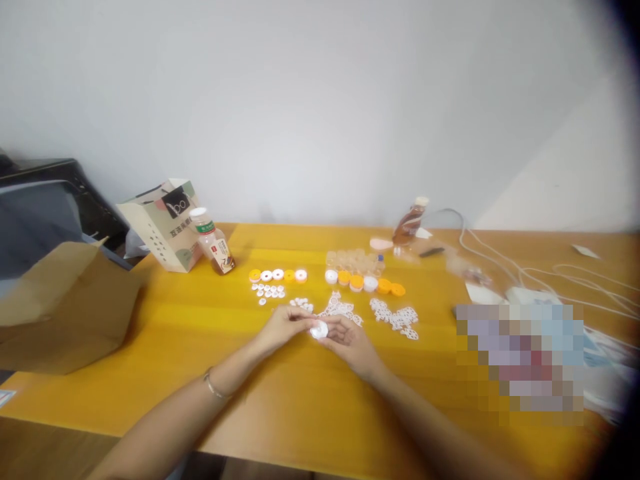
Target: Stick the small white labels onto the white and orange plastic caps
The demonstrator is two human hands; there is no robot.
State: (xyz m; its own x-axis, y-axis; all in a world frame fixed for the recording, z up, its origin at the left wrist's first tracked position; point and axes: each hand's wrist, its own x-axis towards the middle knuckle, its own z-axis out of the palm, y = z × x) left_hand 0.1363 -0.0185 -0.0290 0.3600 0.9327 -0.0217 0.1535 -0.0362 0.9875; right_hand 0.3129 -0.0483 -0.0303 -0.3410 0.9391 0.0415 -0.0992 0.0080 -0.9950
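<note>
A small white round disc [319,329] is pinched between my left hand [287,327] and my right hand [354,343], just above the table. Fingers of both hands close on its edges. Right behind them lie heaps of small white flat pieces [340,307], with another heap of white pieces [395,315] to the right. Tiny white round parts [269,291] sit in rows to the left. Farther back stand a row of orange and white round pieces [278,275] and a second row of orange and white round pieces [357,283], with clear small containers [353,261] behind.
On the left are an open cardboard box [75,307], a paper bag [165,227] and a drink bottle [213,243]. Another bottle [411,221] leans at the back right, near white cables [500,260]. A blurred-out patch [525,360] covers things at the right.
</note>
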